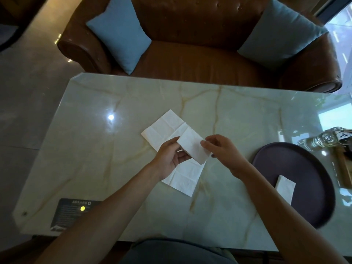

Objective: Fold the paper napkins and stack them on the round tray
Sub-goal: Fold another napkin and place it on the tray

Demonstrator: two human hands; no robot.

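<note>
A folded white napkin [192,146] is held just above the marble table [114,149] between both hands. My left hand [169,157] grips its left end from below, and my right hand [222,149] pinches its right edge. Under them lie unfolded white napkins: one [163,130] spreads up and to the left, another [184,178] lies below my left wrist. The dark round tray [297,168] sits at the right of the table with one folded napkin [284,187] on it.
A glass bottle [323,141] lies beside a wooden item [342,164] at the table's right edge, behind the tray. A dark card with a yellow dot [74,212] lies at the near left. A brown leather sofa [190,60] with blue cushions stands beyond the table.
</note>
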